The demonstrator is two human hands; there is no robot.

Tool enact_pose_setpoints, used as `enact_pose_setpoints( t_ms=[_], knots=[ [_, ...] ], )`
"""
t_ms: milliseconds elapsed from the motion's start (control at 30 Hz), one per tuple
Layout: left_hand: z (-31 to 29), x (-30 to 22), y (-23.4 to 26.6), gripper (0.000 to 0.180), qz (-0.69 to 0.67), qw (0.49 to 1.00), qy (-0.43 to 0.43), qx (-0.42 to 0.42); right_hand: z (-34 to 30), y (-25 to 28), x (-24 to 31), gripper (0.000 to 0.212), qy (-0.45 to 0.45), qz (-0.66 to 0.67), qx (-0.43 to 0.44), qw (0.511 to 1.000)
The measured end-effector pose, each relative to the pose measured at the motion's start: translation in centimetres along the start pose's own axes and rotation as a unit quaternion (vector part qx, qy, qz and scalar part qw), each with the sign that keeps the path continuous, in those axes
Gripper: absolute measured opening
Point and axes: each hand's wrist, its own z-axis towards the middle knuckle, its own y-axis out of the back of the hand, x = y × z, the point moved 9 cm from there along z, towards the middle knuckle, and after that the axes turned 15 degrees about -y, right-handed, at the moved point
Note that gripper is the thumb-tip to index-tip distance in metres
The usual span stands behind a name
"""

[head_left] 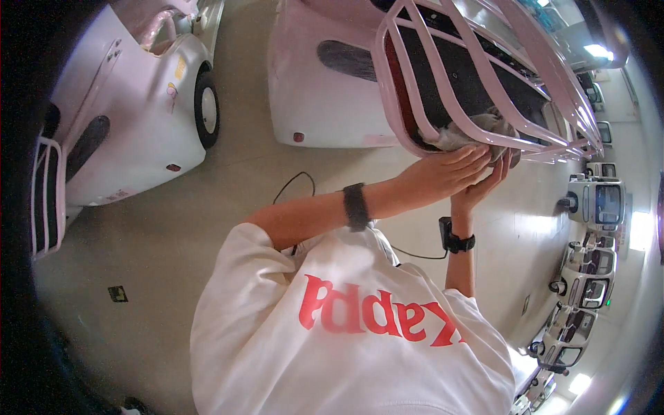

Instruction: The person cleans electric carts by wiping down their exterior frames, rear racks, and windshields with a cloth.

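A crumpled grey-beige cloth (453,135) lies against the lower bars of a pink tubular rack (443,79) on a small pink vehicle, upper right. My left hand (456,164) reaches across from the left, its fingers closed together along the cloth's near edge. Just right of it and partly overlapped, my right hand (481,188) comes up from below with its fingers bent round the cloth's right end. Dark panels show behind the bars. The fingertips are partly hidden by the cloth and by each other. Black bands circle both wrists.
The pink vehicle's body (325,104) stands beyond my left arm. Another pale pink vehicle (149,117) with a black tyre (206,107) is at far left. A black cable (297,174) hangs by my arms. Several small white vehicles (598,204) line the right side.
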Motion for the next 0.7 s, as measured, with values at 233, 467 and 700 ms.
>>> enact_pose_setpoints(
  t_ms=[233,467,700],
  knots=[
    [-3.9,-0.4,-1.8,0.052,-0.226,0.972,0.063,0.017,-3.2,-0.1,-1.3,0.034,-0.094,-0.004,0.039,0.995],
    [-5.0,2.9,-0.6,0.042,-0.296,0.941,0.156,-0.048,-2.5,0.2,-1.1,0.025,-0.107,0.003,0.06,0.992],
    [-4.5,4.5,-1.1,0.038,-0.233,0.95,0.19,-0.082,-1.6,-0.6,-0.2,0.022,-0.133,-0.062,0.06,0.987]
  ],
)
